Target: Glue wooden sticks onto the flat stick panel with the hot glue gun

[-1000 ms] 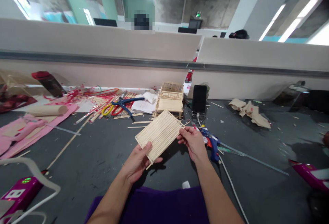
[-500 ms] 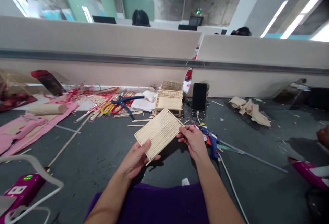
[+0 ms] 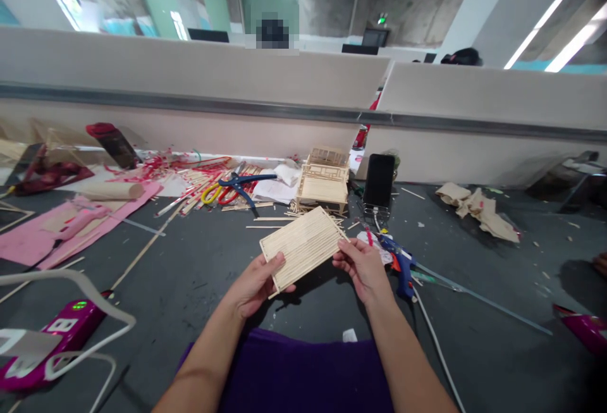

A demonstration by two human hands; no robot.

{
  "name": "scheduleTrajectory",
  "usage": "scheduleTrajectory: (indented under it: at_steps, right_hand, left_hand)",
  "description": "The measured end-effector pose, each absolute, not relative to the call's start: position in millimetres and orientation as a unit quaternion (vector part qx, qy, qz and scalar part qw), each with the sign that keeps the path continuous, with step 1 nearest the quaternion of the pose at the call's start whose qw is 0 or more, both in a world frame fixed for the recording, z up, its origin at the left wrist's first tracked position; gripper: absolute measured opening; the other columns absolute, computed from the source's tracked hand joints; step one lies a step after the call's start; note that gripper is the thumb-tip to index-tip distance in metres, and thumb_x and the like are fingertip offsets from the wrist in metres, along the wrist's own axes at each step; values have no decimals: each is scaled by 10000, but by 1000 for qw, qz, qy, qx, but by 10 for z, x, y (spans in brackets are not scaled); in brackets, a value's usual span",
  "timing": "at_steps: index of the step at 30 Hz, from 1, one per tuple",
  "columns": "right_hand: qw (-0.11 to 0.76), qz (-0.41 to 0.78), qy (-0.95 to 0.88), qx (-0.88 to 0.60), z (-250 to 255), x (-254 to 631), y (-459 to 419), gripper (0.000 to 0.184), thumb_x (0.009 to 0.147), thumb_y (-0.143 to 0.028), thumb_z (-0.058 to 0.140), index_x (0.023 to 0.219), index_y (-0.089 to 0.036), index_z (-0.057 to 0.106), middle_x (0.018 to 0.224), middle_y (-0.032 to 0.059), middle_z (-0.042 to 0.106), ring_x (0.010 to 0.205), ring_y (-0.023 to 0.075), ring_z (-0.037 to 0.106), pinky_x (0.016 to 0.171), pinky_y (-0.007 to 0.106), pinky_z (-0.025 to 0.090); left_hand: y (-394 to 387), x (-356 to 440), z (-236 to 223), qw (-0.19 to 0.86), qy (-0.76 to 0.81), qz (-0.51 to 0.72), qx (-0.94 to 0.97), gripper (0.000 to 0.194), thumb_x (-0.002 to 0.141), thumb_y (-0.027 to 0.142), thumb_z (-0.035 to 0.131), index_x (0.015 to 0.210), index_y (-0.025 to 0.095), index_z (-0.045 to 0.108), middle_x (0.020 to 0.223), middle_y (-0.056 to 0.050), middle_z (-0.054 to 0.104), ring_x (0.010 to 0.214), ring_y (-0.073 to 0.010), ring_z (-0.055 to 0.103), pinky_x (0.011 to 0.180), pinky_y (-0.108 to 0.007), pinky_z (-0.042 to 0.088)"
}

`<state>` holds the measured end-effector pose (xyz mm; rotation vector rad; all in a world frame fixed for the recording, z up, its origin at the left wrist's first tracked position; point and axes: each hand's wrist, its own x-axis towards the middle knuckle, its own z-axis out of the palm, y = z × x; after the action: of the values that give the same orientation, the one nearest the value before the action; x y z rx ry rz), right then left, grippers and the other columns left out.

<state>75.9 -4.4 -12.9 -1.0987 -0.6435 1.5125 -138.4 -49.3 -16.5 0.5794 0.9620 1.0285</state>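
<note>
A flat panel of thin wooden sticks [image 3: 303,245] is held tilted above the dark table. My left hand [image 3: 258,280] grips its lower left corner, thumb on top and fingers beneath. At the right edge, my right hand [image 3: 358,264] pinches the panel's corner between thumb and fingers. Behind the panel stands a small wooden stick model [image 3: 325,185] shaped like a little bed or house frame. A blue glue gun [image 3: 402,267] lies just right of my right hand.
A phone [image 3: 379,182] stands upright on a holder. Blue-handled pliers [image 3: 246,182] and loose sticks lie at the back left. A magenta power strip [image 3: 57,340] with a white cable sits front left, a pink glue gun [image 3: 83,223] on pink paper, crumpled brown paper [image 3: 478,210] at right.
The view has swung slightly left, so things appear farther right. The panel stays in both hands, turned a little flatter. Another person's hand at the right edge has mostly left view.
</note>
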Motion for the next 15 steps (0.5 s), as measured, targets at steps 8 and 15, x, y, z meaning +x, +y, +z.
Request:
scheduleTrajectory:
  at_steps: [8,15]
  right_hand:
    - [591,633,-192,-461,-292,581,-278,376,505,-323,863,697,-126,607,536,-8,638,504,99,601,505,215,576]
    - [631,607,-172,-451,-338,569,-270,352,521,-306,855,697,-136,602,538,-24,631,515,95,600,529,217,581]
  left_hand:
    - [-417,-1560,-167,707,479,442,276,402,730,209,733,1105,138,607,1036,-120,683,761,-166,664,618,-282,600]
    - [-420,-1592,-175,686,500,441,292,390,736,239,734,1086,196,569,916,-58,695,730,-164,678,587,-268,589]
